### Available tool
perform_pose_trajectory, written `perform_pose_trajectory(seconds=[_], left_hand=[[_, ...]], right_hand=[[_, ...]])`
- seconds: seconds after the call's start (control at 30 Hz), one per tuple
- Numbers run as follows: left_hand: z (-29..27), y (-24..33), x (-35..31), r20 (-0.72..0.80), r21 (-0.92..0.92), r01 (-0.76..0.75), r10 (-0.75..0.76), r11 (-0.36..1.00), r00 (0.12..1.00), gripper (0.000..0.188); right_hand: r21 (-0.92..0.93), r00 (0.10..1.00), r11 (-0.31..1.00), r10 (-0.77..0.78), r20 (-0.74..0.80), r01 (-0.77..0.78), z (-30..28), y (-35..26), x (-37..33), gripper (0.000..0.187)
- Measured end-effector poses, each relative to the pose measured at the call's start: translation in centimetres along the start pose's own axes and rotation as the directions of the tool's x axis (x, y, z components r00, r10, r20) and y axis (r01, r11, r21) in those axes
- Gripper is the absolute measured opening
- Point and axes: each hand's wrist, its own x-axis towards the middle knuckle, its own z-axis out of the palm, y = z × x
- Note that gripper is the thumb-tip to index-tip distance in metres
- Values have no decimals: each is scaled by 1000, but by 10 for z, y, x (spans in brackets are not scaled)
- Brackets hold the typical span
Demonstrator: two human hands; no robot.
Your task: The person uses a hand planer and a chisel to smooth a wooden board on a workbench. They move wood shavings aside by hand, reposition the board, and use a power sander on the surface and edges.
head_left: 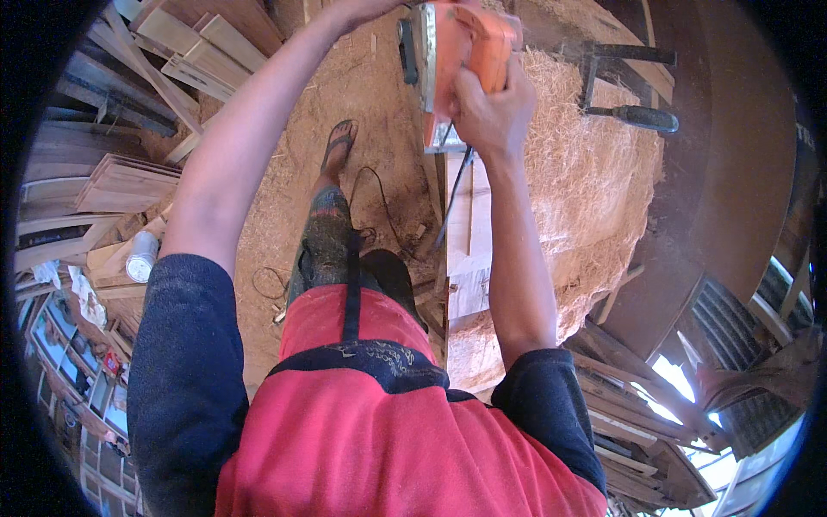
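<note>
An orange electric planer [495,39] is at the top of the head view, tilted over the bench. My right hand [495,108] is closed around its rear handle, with the dark power cord [457,189] trailing below. At the top edge, my left hand [370,7] reaches to the planer's front end; its fingers are cut off by the frame, so their grip does not show. Beneath and nearer to me runs a pale wooden board [469,224] along the bench's left edge. Heaped wood shavings [594,181] cover the surface to its right.
A metal clamp [633,116] with a dark handle sticks out at the upper right. Stacked boards [121,183] lie on the left, near a white container [142,257]. Sawdust covers the floor [284,198], where a loose cord runs near my sandalled foot [340,142]. More planks [637,422] lean lower right.
</note>
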Motion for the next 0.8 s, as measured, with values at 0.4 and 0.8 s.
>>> perform_pose_trajectory(seconds=[0.4,0.8], left_hand=[[110,62,-323,33,150,322,-330,935,943,98],[62,16,-161,-41,165,214,-210,963,977,87]], right_hand=[[-47,898,901,433,82,-430,-93,19,-356,29],[5,971,972,236,41,-237,-45,7,-179,26]])
